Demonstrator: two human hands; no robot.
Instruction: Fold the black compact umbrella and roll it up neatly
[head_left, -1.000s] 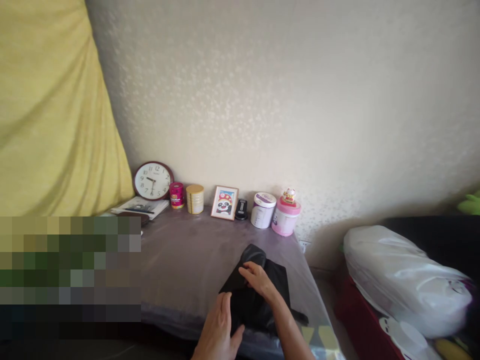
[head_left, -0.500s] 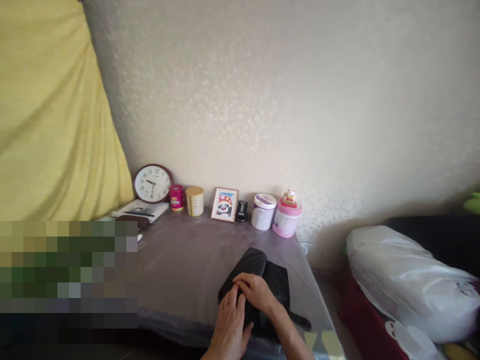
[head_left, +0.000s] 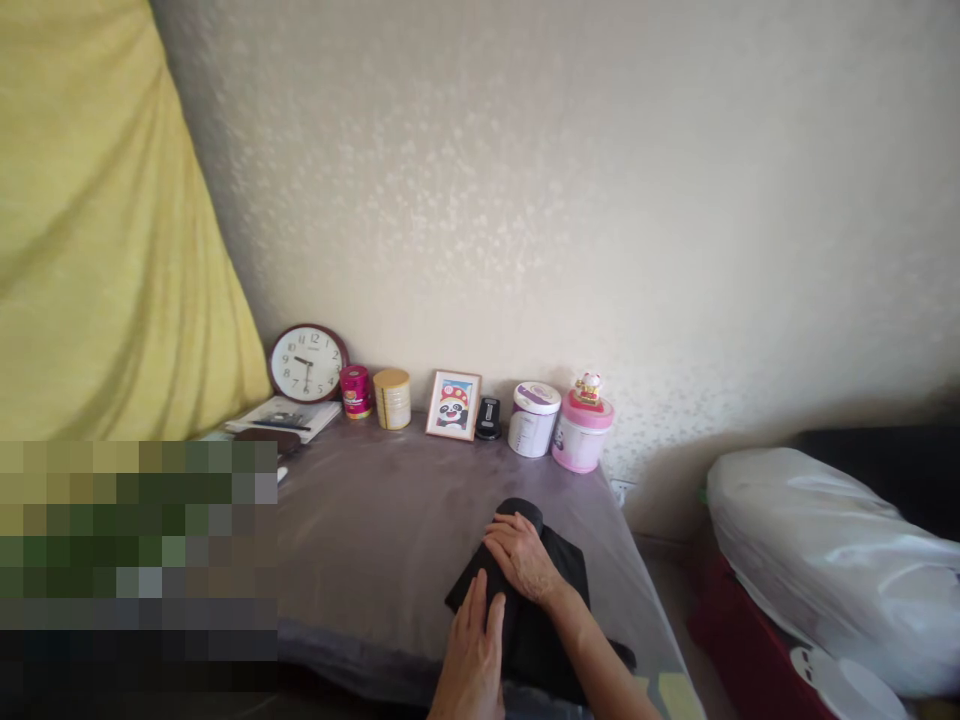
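Note:
A black folded fabric item, its exact kind unclear, lies near the right front corner of the table. One part of it makes a thick rounded roll or fold, while a flatter flap spreads to the right. A dark strap-like end pokes out beyond my right forearm. My left hand rests on the near left part of the fabric with fingers stretched out. Farther up, my right hand lies over the thick fold, fingers extended and slightly bent. Both hands cover part of the fabric.
Along the wall stand a clock, a magenta can, a yellow-lidded canister, a panda picture, a white tub and a pink tub with a cat figurine. A plastic-wrapped bundle sits right of the table.
My right hand has moved forward onto the far end of the thick fold, away from my left hand. The left hand's fingers have straightened along the fabric. The view shifted slightly.

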